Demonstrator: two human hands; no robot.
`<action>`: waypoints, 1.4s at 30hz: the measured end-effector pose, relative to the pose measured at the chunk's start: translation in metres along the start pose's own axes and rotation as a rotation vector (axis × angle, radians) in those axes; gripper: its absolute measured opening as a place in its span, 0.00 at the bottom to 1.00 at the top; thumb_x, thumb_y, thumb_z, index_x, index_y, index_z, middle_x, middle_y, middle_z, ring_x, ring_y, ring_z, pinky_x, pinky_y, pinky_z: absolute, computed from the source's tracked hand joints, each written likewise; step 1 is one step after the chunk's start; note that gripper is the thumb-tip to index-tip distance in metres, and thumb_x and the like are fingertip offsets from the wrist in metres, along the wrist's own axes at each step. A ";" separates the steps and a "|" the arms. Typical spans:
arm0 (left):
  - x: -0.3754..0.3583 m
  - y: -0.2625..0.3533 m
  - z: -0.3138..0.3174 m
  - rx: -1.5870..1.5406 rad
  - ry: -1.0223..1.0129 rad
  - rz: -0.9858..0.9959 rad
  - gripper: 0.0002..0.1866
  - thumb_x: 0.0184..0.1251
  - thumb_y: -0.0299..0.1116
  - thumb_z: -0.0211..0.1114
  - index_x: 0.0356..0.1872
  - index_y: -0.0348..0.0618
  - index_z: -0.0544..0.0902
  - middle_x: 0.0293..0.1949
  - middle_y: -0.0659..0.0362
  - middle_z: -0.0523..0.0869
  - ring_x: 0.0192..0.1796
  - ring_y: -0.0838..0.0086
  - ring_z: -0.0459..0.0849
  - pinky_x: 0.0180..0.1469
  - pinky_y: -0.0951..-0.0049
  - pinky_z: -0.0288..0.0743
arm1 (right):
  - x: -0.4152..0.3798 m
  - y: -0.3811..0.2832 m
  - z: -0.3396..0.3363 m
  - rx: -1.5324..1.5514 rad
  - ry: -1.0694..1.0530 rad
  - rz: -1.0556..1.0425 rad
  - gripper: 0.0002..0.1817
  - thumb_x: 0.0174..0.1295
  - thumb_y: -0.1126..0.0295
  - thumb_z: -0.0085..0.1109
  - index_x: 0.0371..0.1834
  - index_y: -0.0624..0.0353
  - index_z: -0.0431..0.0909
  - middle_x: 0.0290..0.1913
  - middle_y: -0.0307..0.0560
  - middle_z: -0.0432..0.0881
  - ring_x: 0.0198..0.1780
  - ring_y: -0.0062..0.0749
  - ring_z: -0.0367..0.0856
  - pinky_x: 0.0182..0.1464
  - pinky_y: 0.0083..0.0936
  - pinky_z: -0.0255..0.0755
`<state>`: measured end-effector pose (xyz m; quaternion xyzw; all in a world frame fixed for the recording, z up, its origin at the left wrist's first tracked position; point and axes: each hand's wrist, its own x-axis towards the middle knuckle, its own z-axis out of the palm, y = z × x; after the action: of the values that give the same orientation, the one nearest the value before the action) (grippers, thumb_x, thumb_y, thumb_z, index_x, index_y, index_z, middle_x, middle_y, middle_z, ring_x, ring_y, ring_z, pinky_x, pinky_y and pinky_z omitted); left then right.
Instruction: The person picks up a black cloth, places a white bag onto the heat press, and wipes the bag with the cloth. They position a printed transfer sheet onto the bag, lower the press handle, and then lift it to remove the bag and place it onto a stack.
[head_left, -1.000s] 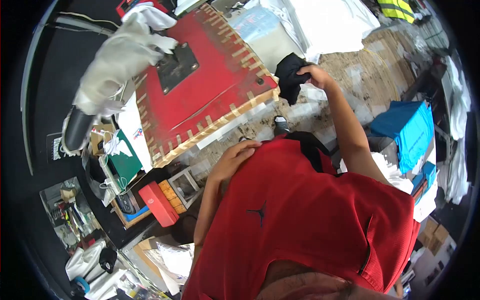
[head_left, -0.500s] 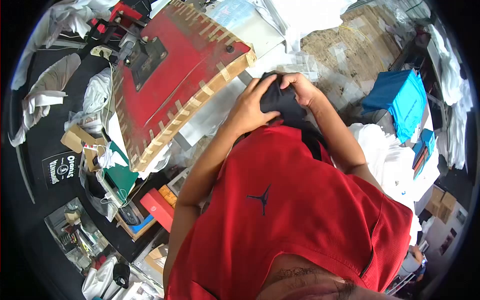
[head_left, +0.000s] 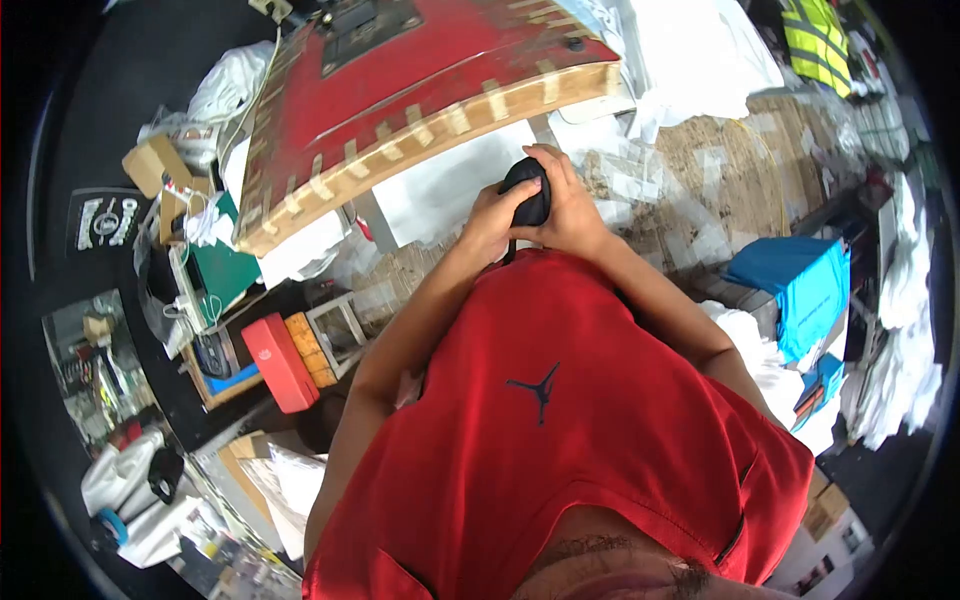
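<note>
In front of my chest, both hands are wrapped round a small bundle of black cloth (head_left: pixel 530 192). My left hand (head_left: pixel 492 218) grips its lower left side, the thumb lying across the front. Around the right side and top curls my right hand (head_left: pixel 570 205). The bundle looks compact and rounded. Just below it is the red shirt (head_left: pixel 540 330) that I wear. Beyond my hands stands a large red press (head_left: pixel 390 60) with a taped wooden edge, apart from the cloth.
White paper (head_left: pixel 440 190) lies beneath the press edge. A blue cloth-covered box (head_left: pixel 800 290) is at the right, near white garments (head_left: pixel 760 350). A red box (head_left: pixel 280 362) stands at the lower left. Taped brown flooring (head_left: pixel 700 170) shows beyond my right hand.
The black cloth has gone from a looser, wider piece to a smaller bundle. My hands have come closer together around it. The view has turned, shifting the press up and right.
</note>
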<state>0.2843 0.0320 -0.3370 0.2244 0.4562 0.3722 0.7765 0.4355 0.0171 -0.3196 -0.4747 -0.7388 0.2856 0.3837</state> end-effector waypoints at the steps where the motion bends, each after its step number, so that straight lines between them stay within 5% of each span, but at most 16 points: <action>1: 0.001 0.000 -0.005 -0.007 -0.005 0.004 0.22 0.64 0.35 0.70 0.51 0.27 0.79 0.47 0.52 0.85 0.46 0.71 0.85 0.48 0.70 0.81 | 0.002 -0.001 0.008 0.018 0.064 -0.049 0.53 0.35 0.67 0.80 0.69 0.54 0.57 0.65 0.61 0.64 0.65 0.64 0.67 0.65 0.43 0.69; 8: 0.002 0.017 -0.049 -0.191 -0.034 0.059 0.34 0.70 0.55 0.63 0.62 0.34 0.73 0.56 0.54 0.81 0.55 0.72 0.79 0.55 0.68 0.74 | 0.057 0.011 0.048 0.003 -0.008 -0.143 0.30 0.47 0.74 0.63 0.59 0.57 0.72 0.63 0.59 0.66 0.63 0.59 0.70 0.63 0.43 0.69; 11: 0.002 0.020 -0.068 0.044 -0.107 0.065 0.34 0.76 0.57 0.51 0.69 0.38 0.68 0.62 0.55 0.78 0.60 0.69 0.77 0.63 0.65 0.69 | 0.117 0.062 0.064 -0.271 0.028 -0.178 0.23 0.48 0.72 0.60 0.52 0.59 0.81 0.54 0.60 0.79 0.57 0.55 0.76 0.59 0.43 0.72; 12: -0.006 0.019 -0.071 0.026 -0.091 0.075 0.34 0.76 0.57 0.51 0.69 0.38 0.68 0.62 0.55 0.78 0.60 0.69 0.77 0.63 0.65 0.69 | 0.140 0.066 0.060 -0.265 -0.113 0.039 0.21 0.51 0.67 0.61 0.51 0.57 0.82 0.50 0.58 0.83 0.54 0.53 0.79 0.58 0.45 0.72; 13: -0.011 0.021 -0.079 0.183 -0.060 0.117 0.35 0.76 0.57 0.51 0.71 0.37 0.66 0.62 0.54 0.78 0.59 0.69 0.77 0.64 0.66 0.69 | 0.161 0.081 0.072 -0.492 -0.092 -0.017 0.19 0.58 0.62 0.58 0.52 0.54 0.81 0.45 0.53 0.85 0.51 0.52 0.80 0.58 0.49 0.70; 14: -0.017 0.024 -0.086 0.337 -0.022 0.159 0.37 0.76 0.57 0.51 0.72 0.36 0.64 0.63 0.53 0.78 0.59 0.69 0.77 0.64 0.66 0.69 | 0.181 0.104 0.082 -0.734 -0.048 -0.358 0.17 0.64 0.60 0.54 0.53 0.52 0.81 0.50 0.52 0.84 0.53 0.52 0.79 0.59 0.51 0.68; 17: -0.040 0.020 -0.120 0.341 0.055 0.160 0.34 0.75 0.53 0.57 0.71 0.38 0.67 0.60 0.52 0.81 0.60 0.67 0.78 0.65 0.67 0.69 | 0.210 0.107 0.122 -0.750 -0.147 -0.310 0.24 0.66 0.52 0.56 0.59 0.53 0.78 0.56 0.51 0.82 0.56 0.49 0.79 0.58 0.49 0.70; 19: -0.045 0.003 -0.149 0.470 0.209 0.236 0.28 0.70 0.43 0.66 0.66 0.41 0.74 0.60 0.50 0.81 0.62 0.61 0.79 0.65 0.64 0.70 | 0.215 0.117 0.158 -0.541 -0.021 -0.691 0.27 0.66 0.49 0.56 0.61 0.53 0.76 0.58 0.51 0.81 0.58 0.50 0.76 0.62 0.52 0.66; 20: -0.051 0.003 -0.159 0.440 0.235 0.231 0.28 0.70 0.43 0.66 0.66 0.41 0.74 0.60 0.50 0.81 0.62 0.61 0.79 0.65 0.64 0.70 | 0.214 0.113 0.182 -0.525 -0.056 -0.706 0.27 0.66 0.49 0.56 0.61 0.53 0.76 0.58 0.51 0.81 0.58 0.50 0.76 0.62 0.52 0.66; 22: -0.062 0.002 -0.173 0.919 0.436 0.634 0.25 0.67 0.39 0.68 0.62 0.40 0.77 0.60 0.47 0.80 0.63 0.54 0.78 0.65 0.62 0.71 | 0.205 0.103 0.235 -0.498 -0.030 -0.670 0.25 0.65 0.49 0.58 0.59 0.53 0.78 0.55 0.53 0.81 0.58 0.52 0.76 0.61 0.53 0.67; 23: -0.062 0.004 -0.177 0.877 0.478 0.666 0.24 0.64 0.39 0.70 0.59 0.39 0.78 0.61 0.45 0.79 0.64 0.49 0.76 0.66 0.60 0.71 | 0.206 0.095 0.252 -0.763 -0.034 -0.769 0.23 0.65 0.49 0.58 0.57 0.52 0.79 0.54 0.54 0.81 0.58 0.54 0.75 0.60 0.54 0.67; 34: -0.047 0.027 -0.194 1.298 0.386 0.499 0.34 0.60 0.49 0.69 0.62 0.37 0.75 0.72 0.48 0.63 0.73 0.51 0.62 0.70 0.57 0.66 | 0.284 0.015 0.330 -0.577 -0.194 -0.564 0.21 0.65 0.50 0.57 0.55 0.51 0.81 0.52 0.54 0.82 0.55 0.56 0.77 0.58 0.53 0.69; 40: -0.041 0.049 -0.185 1.381 0.279 0.346 0.39 0.59 0.50 0.70 0.64 0.31 0.71 0.73 0.46 0.60 0.73 0.47 0.61 0.70 0.54 0.66 | 0.234 0.069 0.265 -0.685 0.016 -0.558 0.20 0.65 0.51 0.57 0.54 0.50 0.81 0.51 0.55 0.82 0.54 0.58 0.77 0.57 0.52 0.70; 42: -0.041 0.047 -0.189 1.314 0.252 0.345 0.39 0.59 0.49 0.69 0.63 0.25 0.71 0.73 0.41 0.60 0.73 0.46 0.59 0.73 0.57 0.62 | 0.219 0.118 0.212 -0.570 -0.221 -0.330 0.19 0.67 0.51 0.54 0.50 0.51 0.83 0.48 0.55 0.84 0.50 0.57 0.80 0.52 0.49 0.73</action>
<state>0.0889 0.0312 -0.3734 0.6728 0.6316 0.1602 0.3502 0.2591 0.2524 -0.4626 -0.4029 -0.8928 0.0515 0.1945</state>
